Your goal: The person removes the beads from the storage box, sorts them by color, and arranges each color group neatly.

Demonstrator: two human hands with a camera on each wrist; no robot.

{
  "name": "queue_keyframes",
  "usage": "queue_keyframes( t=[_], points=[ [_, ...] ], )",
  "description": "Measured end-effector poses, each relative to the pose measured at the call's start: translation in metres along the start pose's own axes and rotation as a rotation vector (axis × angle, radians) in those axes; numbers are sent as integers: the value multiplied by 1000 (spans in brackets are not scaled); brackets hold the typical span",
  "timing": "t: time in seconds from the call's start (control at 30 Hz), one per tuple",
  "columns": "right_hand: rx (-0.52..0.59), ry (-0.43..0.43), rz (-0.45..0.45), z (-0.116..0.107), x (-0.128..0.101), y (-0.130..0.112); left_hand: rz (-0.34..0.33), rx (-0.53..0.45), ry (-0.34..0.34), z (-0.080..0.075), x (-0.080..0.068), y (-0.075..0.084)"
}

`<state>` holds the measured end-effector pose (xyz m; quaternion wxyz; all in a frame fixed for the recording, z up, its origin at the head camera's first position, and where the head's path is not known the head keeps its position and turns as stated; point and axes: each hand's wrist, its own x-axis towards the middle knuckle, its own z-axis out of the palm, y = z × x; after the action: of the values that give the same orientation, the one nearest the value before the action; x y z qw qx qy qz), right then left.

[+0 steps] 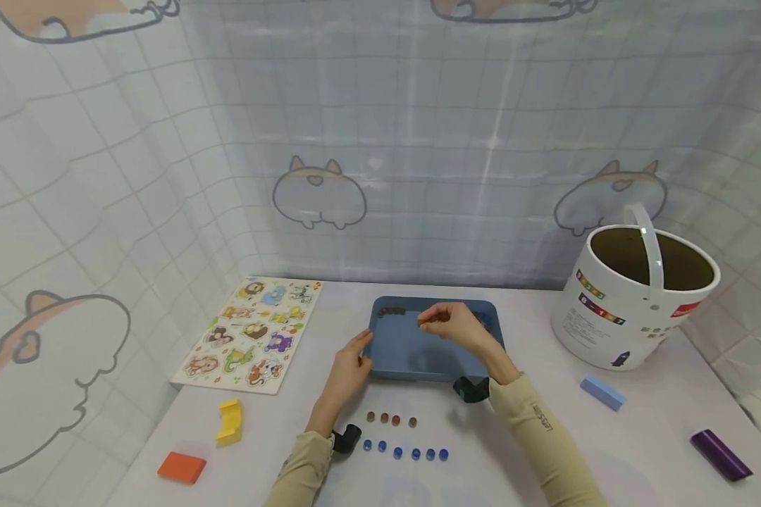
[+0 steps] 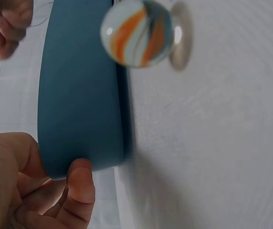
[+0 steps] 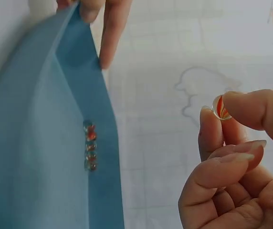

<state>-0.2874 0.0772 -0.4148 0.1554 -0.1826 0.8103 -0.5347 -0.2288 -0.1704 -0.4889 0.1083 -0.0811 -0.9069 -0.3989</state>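
A blue tray [image 1: 418,348] lies at the table's middle. My left hand [image 1: 360,355] grips its near left corner, with the thumb [image 2: 80,188] against the tray wall [image 2: 79,95]. Above the tray, my right hand [image 1: 428,322] pinches an orange-and-white marble [image 3: 221,107] between thumb and fingertip. A short row of reddish marbles [image 3: 89,151] lies in the tray's far left corner [image 1: 390,311]. In front of the tray, a row of brown marbles [image 1: 391,420] and a row of blue marbles [image 1: 406,453] sit on the table. One orange-striped marble [image 2: 136,33] shows close up beside the tray.
An animal puzzle board [image 1: 250,334] lies at the left, and a white bucket [image 1: 637,296] with a handle stands at the right. Loose blocks lie around: yellow [image 1: 230,421], orange [image 1: 182,467], light blue [image 1: 602,392], purple [image 1: 720,455]. A printed curtain closes off the back.
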Motion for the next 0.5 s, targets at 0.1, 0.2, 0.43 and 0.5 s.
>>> queue_keyframes(
  t=[0.1, 0.2, 0.43, 0.5],
  points=[
    [31, -2, -16, 4, -18, 3, 1, 1, 1, -1, 0, 0],
    [63, -30, -36, 11, -33, 8, 0, -3, 7, -1, 0, 0],
    [138, -114, -49, 33, -61, 20, -3, 4, 5, 0, 0, 1],
    [152, -136, -52, 38, -67, 25, -9, 1, -2, 1, 0, 1]
  ],
)
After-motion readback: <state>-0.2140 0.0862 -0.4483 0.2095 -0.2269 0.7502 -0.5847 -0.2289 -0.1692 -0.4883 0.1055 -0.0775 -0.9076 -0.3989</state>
